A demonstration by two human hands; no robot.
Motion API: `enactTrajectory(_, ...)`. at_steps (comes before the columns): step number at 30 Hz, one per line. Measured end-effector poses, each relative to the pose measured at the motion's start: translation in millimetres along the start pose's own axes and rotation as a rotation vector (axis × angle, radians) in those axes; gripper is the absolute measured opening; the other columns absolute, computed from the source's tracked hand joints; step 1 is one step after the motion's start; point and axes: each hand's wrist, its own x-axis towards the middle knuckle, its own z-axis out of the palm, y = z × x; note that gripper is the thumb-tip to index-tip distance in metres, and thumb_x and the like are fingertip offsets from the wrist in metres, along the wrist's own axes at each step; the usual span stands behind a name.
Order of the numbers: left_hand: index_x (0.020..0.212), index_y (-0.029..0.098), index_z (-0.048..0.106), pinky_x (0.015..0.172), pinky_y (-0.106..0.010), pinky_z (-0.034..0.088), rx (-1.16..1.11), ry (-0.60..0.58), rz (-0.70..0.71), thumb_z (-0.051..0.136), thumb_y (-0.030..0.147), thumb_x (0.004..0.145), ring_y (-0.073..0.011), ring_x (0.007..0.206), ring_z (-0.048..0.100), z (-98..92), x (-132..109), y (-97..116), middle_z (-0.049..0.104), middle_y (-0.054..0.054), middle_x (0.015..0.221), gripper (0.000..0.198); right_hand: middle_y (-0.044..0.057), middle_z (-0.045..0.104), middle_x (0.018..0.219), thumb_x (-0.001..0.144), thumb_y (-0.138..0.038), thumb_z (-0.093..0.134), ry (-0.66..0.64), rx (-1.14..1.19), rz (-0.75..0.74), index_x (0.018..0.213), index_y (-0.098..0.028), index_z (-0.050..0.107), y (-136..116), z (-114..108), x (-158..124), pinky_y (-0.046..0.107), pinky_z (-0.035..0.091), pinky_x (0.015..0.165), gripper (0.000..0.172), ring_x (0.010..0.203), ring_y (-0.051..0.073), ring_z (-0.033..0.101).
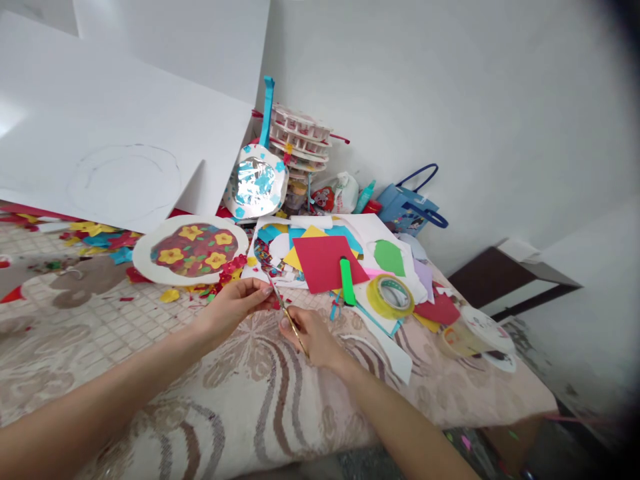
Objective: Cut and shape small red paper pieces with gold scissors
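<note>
My right hand (317, 339) grips a pair of scissors (295, 328) with gold-coloured handles, their blades pointing up and left. Close by on the left, my left hand (240, 300) has its fingertips pinched together beside the blades. A bit of red shows by those fingertips, but I cannot make out what they hold. Just beyond the left hand lies a white oval frame (141, 257) with yellow paper flowers on a dark red middle. Past the right hand, a red paper sheet (320, 263) and a bright green box cutter (347, 281) lie on other papers.
A roll of yellow tape (375, 300) lies right of the cutter. Behind stand a blue-and-white hand mirror (235, 193), a stacked white rack (300, 137) and a blue bag (407, 207). A large white board (120, 100) leans at the left. A plastic tub (463, 337) lies at right.
</note>
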Motion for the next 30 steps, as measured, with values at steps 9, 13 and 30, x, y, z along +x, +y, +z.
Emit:
enactTrajectory(9,0.072,0.014,0.057,0.073,-0.022,0.048,-0.010,0.004,-0.011,0.071,0.032,0.067,-0.0102,0.069,0.060,1.2,-0.2,-1.1,0.065,0.000,0.071,0.023,-0.004,0.039,0.046,0.082,-0.041,0.051,-0.008,0.030,0.027,0.057,-0.019,0.039,-2.3,0.5,-0.5,0.023,0.020,0.047,0.035,0.045,0.009,0.031)
enactTrajectory(13,0.072,0.014,0.057,0.074,-0.023,0.048,-0.016,0.017,-0.007,0.072,0.032,0.067,-0.0107,0.070,0.059,2.3,-1.3,-0.4,0.064,0.000,0.071,0.024,-0.004,0.040,0.045,0.083,-0.042,0.049,-0.009,0.014,0.039,0.056,-0.019,0.038,-3.7,0.8,0.1,0.023,0.020,0.047,0.037,0.045,0.010,0.032)
enactTrajectory(30,0.069,0.014,0.059,0.073,-0.021,0.047,-0.005,-0.003,-0.007,0.072,0.032,0.066,-0.0101,0.069,0.059,1.0,-1.4,-0.1,0.064,0.000,0.069,0.023,-0.005,0.042,0.048,0.083,-0.028,0.048,-0.016,-0.108,0.037,0.060,-0.018,0.039,-5.1,2.2,-1.0,0.021,0.024,0.050,0.027,0.048,0.009,0.041)
